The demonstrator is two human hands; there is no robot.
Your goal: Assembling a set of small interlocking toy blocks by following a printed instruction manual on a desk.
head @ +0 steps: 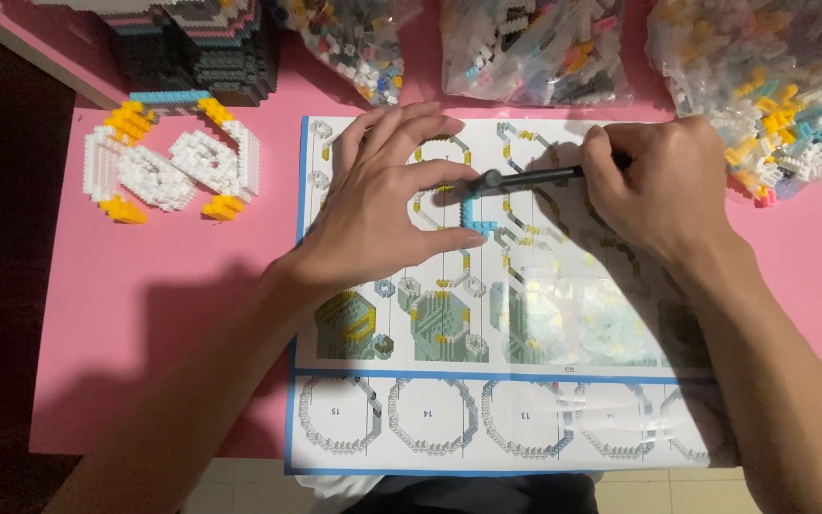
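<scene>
My left hand [387, 205] rests palm down on a printed instruction sheet [487, 409], its thumb and forefinger steadying a small light-blue brick piece [479, 226]. Over the sheet's upper right, my right hand [663, 186] grips a thin black tool [525, 176]. The tool's tip points left toward the blue piece, just above it. The sheet shows rows of ring-shaped brick diagrams.
A white, yellow and blue brick assembly [173, 162] lies on the pink table [173, 314] at the left. A dark stacked brick build [202, 48] stands behind it. Clear bags of tiny bricks [535, 48] line the far edge, with loose bricks [773, 124] at the right.
</scene>
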